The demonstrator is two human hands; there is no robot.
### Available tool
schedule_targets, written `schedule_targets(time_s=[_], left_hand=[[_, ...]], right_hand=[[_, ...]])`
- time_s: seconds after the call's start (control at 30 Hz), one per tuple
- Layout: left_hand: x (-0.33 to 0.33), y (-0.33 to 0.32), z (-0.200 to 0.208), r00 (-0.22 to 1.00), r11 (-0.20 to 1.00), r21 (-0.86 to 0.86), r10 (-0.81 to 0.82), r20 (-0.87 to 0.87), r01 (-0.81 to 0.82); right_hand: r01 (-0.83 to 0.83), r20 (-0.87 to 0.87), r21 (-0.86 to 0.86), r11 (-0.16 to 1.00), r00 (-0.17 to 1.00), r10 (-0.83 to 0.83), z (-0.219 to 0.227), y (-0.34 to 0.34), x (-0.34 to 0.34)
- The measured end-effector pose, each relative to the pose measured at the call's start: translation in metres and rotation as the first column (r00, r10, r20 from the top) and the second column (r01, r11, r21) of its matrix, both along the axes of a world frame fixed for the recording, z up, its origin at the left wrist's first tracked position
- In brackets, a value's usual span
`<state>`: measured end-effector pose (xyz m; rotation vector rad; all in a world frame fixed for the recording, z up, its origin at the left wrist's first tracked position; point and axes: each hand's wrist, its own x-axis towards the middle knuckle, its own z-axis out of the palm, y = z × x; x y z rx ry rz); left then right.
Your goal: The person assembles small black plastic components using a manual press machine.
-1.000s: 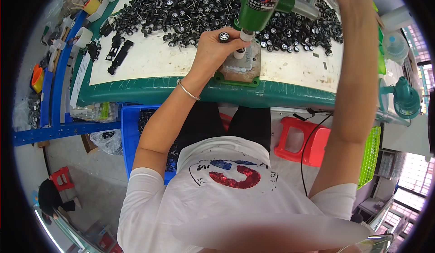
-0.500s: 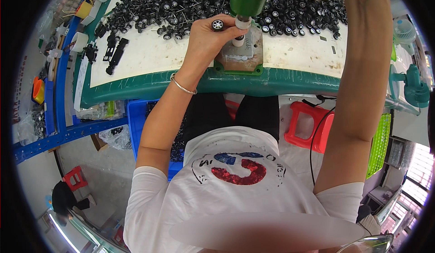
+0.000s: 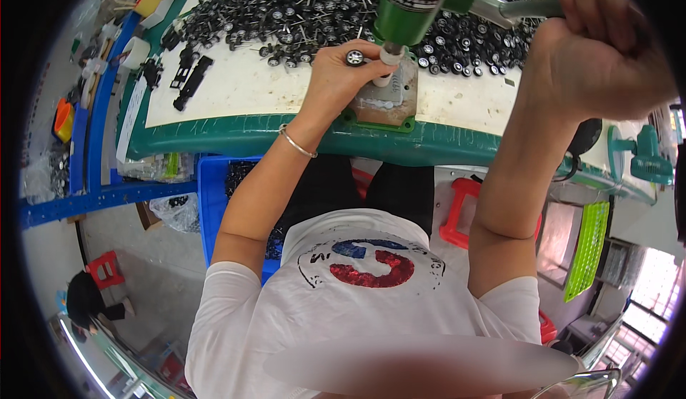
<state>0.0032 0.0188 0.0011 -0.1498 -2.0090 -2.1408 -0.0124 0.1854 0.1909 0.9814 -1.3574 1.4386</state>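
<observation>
A green hand press (image 3: 411,10) stands on the table, its ram down on a small white cylindrical piece (image 3: 390,57) above the base plate (image 3: 386,106). My left hand (image 3: 341,70) is closed at the ram, with thumb and fingertips against the white piece. A small black toy wheel (image 3: 355,58) with a silver hub shows among its fingers; whatever the fingertips pinch is hidden. At the upper right my right hand (image 3: 593,56) wraps around the end of the press's grey metal lever (image 3: 532,8).
A large heap of black toy wheels and axles (image 3: 300,13) covers the back of the table. Black chassis parts (image 3: 193,82) lie at the left. Below are a blue bin (image 3: 211,206) and a red stool (image 3: 454,217). A green fan (image 3: 650,155) stands at the right.
My right hand has come down and nearer, into view, with the lever. My left hand stays at the ram. The whole view has shifted slightly.
</observation>
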Motion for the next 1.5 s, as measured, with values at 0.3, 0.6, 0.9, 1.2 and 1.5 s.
schedule_targets(time_s=[0.3,0.6,0.9,1.2,1.5], left_hand=[[0.007,0.002,-0.010,0.982,0.949,0.316,-0.051,0.181,-0.009],[-0.002,-0.077,-0.024,0.952,0.851,0.524,-0.159,0.262,-0.002],[-0.023,-0.062,-0.023,0.973,0.828,-0.555,0.187,0.132,-0.084],[-0.040,-0.054,-0.015,0.917,0.355,-0.893,0.375,-0.134,-0.276],[-0.020,-0.071,-0.026,0.954,0.862,-0.410,0.255,-0.158,-0.299]], right_hand=[[-0.108,0.460,-0.244,0.964,0.862,0.213,0.035,-0.019,-0.040],[-0.401,0.443,-0.853,0.333,-0.224,0.868,0.019,0.010,-0.101],[-0.096,0.851,-0.035,0.995,0.519,0.080,-0.120,0.073,-0.088],[-0.009,0.516,0.710,0.704,0.687,-0.511,-0.220,0.060,-0.033],[0.136,0.296,0.779,0.612,0.781,-0.550,-0.234,0.055,-0.025]])
